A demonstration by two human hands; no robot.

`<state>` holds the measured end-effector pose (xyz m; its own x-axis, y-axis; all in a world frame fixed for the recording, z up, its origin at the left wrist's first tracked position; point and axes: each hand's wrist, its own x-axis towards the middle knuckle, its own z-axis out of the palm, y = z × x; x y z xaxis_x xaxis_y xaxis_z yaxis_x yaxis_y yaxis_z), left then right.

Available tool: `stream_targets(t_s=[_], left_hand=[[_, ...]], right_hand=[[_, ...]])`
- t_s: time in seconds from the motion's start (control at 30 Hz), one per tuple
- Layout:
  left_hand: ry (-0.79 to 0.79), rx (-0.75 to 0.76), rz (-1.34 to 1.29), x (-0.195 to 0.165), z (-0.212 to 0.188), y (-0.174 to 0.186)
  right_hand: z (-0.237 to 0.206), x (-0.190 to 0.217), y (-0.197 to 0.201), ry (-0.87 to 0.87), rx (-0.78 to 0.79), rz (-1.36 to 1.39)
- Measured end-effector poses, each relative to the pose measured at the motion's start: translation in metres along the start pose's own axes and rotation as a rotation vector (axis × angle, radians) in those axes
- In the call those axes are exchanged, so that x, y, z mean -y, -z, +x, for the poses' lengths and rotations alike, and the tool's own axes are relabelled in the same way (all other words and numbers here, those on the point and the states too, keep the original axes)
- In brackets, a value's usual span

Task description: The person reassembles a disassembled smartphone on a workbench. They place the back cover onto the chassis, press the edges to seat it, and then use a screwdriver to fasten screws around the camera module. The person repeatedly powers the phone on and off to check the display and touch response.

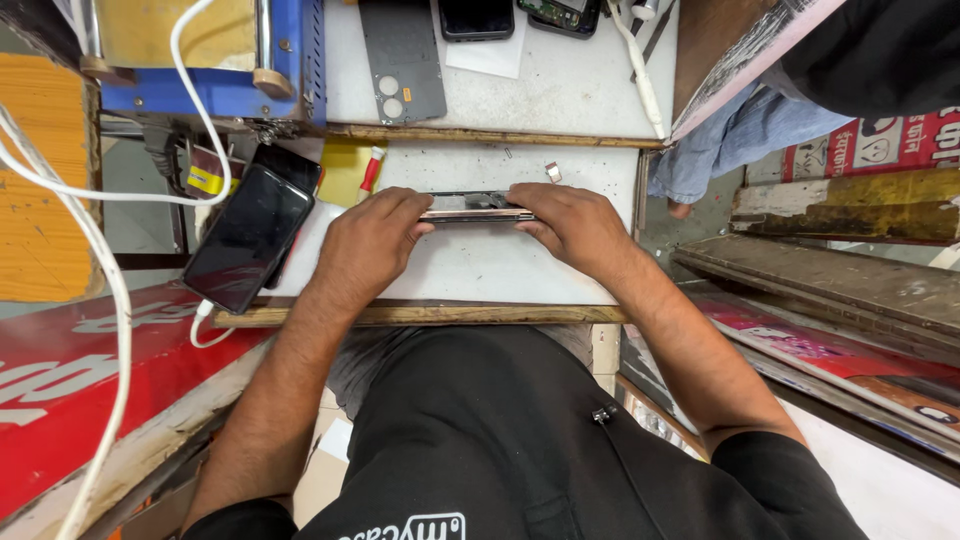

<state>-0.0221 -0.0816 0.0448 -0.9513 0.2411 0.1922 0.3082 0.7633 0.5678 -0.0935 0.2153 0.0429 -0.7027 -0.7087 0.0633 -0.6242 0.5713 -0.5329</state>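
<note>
Both my hands grip a slim phone body (472, 207) with a metal frame, held edge-up over a white work surface (480, 265). My left hand (368, 238) closes on its left end, my right hand (572, 224) on its right end. Fingers hide most of the device; only the middle of its edge shows.
A black phone (248, 238) on a white cable lies at the left edge. A grey back cover (402, 60) and more phones rest on the upper shelf. A blue machine (215, 55) stands far left. A small metal part (552, 172) lies near my right hand. Another person's leg (740, 135) is at right.
</note>
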Motion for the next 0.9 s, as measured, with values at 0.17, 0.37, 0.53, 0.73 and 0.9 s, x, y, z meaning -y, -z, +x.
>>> stream_targets(t_s=[0.17, 0.37, 0.53, 0.73, 0.9], left_hand=[[-0.006, -0.006, -0.049, 0.005, 0.0, 0.003], [-0.012, -0.013, -0.057, 0.011, 0.002, -0.001], [-0.066, -0.107, 0.01, 0.019, 0.001, -0.01], [-0.047, -0.116, 0.071, 0.023, 0.003, -0.016], [-0.122, -0.149, 0.105, 0.025, 0.005, -0.019]], right_hand=[[0.006, 0.011, -0.003, -0.067, -0.037, 0.058], [0.011, 0.008, -0.005, -0.066, -0.057, 0.082], [0.014, 0.008, -0.006, -0.076, -0.06, 0.086], [0.021, 0.017, -0.003, -0.11, -0.096, 0.055], [0.026, 0.027, -0.002, 0.094, -0.228, -0.166]])
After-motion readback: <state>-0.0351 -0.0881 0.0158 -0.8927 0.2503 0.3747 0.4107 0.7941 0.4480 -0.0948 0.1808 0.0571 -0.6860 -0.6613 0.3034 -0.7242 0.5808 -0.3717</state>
